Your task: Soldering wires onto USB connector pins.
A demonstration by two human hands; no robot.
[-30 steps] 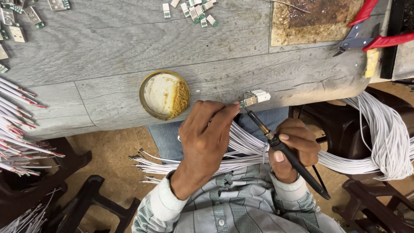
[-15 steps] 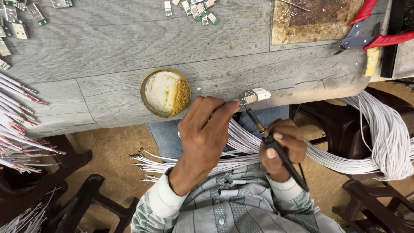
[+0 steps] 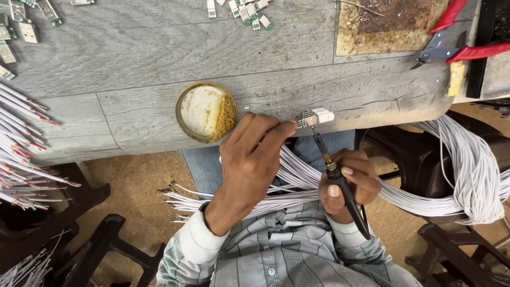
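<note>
Left hand (image 3: 249, 159) pinching small white connector (image 3: 317, 116) at table edge (image 3: 159, 141), right of round tin (image 3: 206, 111). Right hand (image 3: 348, 183) wrapped around soldering iron (image 3: 340, 183), tip touching connector. White wire bundle (image 3: 297, 186) below tin, across lap.

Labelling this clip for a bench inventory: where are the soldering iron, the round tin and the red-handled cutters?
soldering iron (image 3: 348, 194), head view, on its black handle.
round tin (image 3: 206, 111), head view, on the pale paste inside.
red-handled cutters (image 3: 474, 52), head view, on the lower red handle.
</note>
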